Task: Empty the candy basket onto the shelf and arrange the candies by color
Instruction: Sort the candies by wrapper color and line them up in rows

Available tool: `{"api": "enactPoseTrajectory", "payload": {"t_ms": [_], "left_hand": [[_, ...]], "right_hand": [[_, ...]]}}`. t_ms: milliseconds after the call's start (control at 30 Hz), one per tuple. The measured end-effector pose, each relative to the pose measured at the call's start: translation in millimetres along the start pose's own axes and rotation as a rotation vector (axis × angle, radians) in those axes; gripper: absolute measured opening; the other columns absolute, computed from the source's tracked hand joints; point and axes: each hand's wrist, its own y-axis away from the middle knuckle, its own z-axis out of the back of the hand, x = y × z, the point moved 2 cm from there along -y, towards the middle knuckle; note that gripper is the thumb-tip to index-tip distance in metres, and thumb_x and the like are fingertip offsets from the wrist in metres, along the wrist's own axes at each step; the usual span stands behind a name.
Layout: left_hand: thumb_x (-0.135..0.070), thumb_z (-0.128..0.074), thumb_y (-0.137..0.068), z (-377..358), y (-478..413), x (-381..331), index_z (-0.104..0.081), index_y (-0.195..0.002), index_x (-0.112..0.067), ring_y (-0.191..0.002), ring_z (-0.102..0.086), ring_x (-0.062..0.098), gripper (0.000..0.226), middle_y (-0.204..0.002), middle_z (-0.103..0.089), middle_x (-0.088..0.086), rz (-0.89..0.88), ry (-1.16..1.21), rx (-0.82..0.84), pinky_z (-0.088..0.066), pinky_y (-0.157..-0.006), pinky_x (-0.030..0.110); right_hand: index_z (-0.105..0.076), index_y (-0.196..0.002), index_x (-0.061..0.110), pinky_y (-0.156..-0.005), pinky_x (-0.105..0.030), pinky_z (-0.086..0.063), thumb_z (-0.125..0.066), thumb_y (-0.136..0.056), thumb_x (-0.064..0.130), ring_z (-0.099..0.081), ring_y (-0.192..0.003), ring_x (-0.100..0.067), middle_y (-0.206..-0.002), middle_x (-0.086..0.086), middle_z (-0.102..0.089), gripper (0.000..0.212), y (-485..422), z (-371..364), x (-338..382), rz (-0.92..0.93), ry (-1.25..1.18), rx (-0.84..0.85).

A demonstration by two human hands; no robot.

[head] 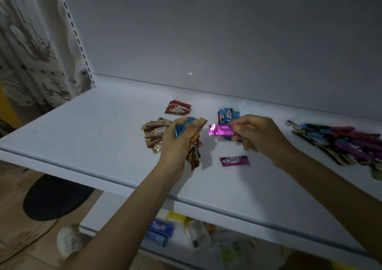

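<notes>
Nearest the shelf (pixel 82 137) edge lies one purple candy (pixel 234 161); beyond, the left hand (pixel 175 145) clutches a mixed bunch (pixel 193 156), which could slip and scatter into the gold pile (pixel 154 133), while the right hand (pixel 260 137) pinches a purple wrapper (pixel 221 130).

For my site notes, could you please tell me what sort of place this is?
Probably a small shop: a white shelf with a slotted upright, boxed goods underneath, and wrapped candies grouped by colour.

Magenta candy (pixel 221 130), red candy (pixel 177 107), white shelf (pixel 82 129), floral curtain (pixel 31 42)
</notes>
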Motion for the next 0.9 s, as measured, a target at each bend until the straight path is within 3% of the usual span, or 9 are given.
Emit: {"api": "enactPoseTrajectory", "payload": {"t_ms": [100,200,300,367,433,500,600,700,900], "left_hand": [[-0.024,-0.07,-0.086,-16.8,14.7,16.8,-0.054,-0.099,-0.008,-0.06,-0.055,0.012,0.026,-0.072,-0.059,0.002,0.002,0.007,0.04,-0.045,-0.048,0.018],[-0.022,-0.069,-0.087,-28.0,19.8,27.7,-0.054,-0.09,-0.007,-0.058,-0.052,0.011,0.021,-0.062,-0.056,-0.003,-0.05,-0.018,0.088,-0.047,-0.058,0.03],[-0.028,-0.063,-0.092,-31.4,21.5,31.3,-0.055,-0.084,-0.011,-0.065,-0.054,0.014,0.02,-0.066,-0.058,-0.003,-0.11,-0.096,0.145,-0.046,-0.065,0.037],[-0.033,-0.059,-0.094,-34.3,22.6,28.3,-0.054,-0.079,-0.016,-0.069,-0.057,0.015,0.023,-0.068,-0.059,-0.004,-0.164,-0.158,0.187,-0.047,-0.064,0.032],[-0.032,-0.054,-0.097,-38.5,22.9,23.6,-0.053,-0.078,-0.018,-0.065,-0.057,0.007,0.024,-0.064,-0.059,-0.01,-0.218,-0.216,0.211,-0.047,-0.06,0.024],[-0.028,-0.051,-0.099,-41.3,21.1,20.5,-0.052,-0.079,-0.018,-0.061,-0.057,0.0,0.023,-0.062,-0.059,-0.014,-0.253,-0.256,0.215,-0.045,-0.057,0.017],[-0.033,-0.053,-0.097,-36.4,16.9,24.5,-0.058,-0.085,-0.012,-0.061,-0.057,0.003,0.025,-0.065,-0.061,-0.011,-0.206,-0.221,0.161,-0.045,-0.056,0.019],[-0.041,-0.055,-0.094,-27.1,9.6,30.1,-0.057,-0.083,-0.015,-0.059,-0.051,0.011,0.029,-0.063,-0.056,-0.004,-0.081,-0.11,0.057,-0.043,-0.054,0.025],[-0.039,-0.055,-0.095,-25.6,4.4,26.1,-0.055,-0.085,-0.016,-0.042,-0.046,0.006,0.025,-0.052,-0.05,-0.007,-0.014,0.026,-0.087,-0.039,-0.042,0.019]], "right_hand": [[-0.07,-0.089,0.015,-0.043,-0.014,-0.039,-0.059,-0.091,0.01,-0.051,-0.043,-0.005,-0.063,-0.002,-0.065,0.013,21.6,12.1,-32.0,-0.061,0.174,0.064],[-0.069,-0.082,0.026,-0.052,-0.009,-0.041,-0.062,-0.09,0.019,-0.056,-0.047,0.001,-0.056,0.006,-0.064,0.013,30.9,13.3,-52.4,-0.031,0.405,0.083],[-0.067,-0.088,0.024,-0.054,-0.013,-0.042,-0.06,-0.091,0.028,-0.056,-0.047,0.0,-0.052,0.01,-0.059,0.009,33.8,14.6,-49.1,0.071,0.472,-0.094],[-0.066,-0.083,0.017,-0.049,-0.019,-0.041,-0.054,-0.094,0.033,-0.051,-0.042,-0.004,-0.05,0.006,-0.057,0.023,35.3,9.8,-34.0,0.113,0.292,-0.147],[-0.063,-0.078,0.017,-0.042,-0.02,-0.038,-0.051,-0.095,0.034,-0.048,-0.038,-0.007,-0.05,0.0,-0.058,0.027,36.3,-2.0,-17.0,0.061,0.054,-0.029],[-0.062,-0.083,0.017,-0.039,-0.02,-0.04,-0.057,-0.093,0.026,-0.052,-0.039,-0.01,-0.053,0.002,-0.062,0.015,36.4,-13.0,-8.5,0.03,-0.051,0.057],[-0.064,-0.095,0.011,-0.042,-0.022,-0.046,-0.061,-0.091,0.014,-0.059,-0.047,-0.014,-0.066,0.0,-0.069,0.006,30.1,-13.3,-11.8,0.001,-0.198,-0.016],[-0.062,-0.099,0.012,-0.045,-0.024,-0.05,-0.056,-0.093,0.012,-0.063,-0.052,-0.017,-0.077,-0.003,-0.073,0.008,25.9,-6.2,-17.9,-0.046,-0.252,-0.062],[-0.058,-0.1,0.015,-0.047,-0.021,-0.051,-0.053,-0.095,0.014,-0.064,-0.052,-0.015,-0.08,0.0,-0.074,0.007,20.9,-12.6,-22.5,-0.054,-0.268,-0.019]]}}
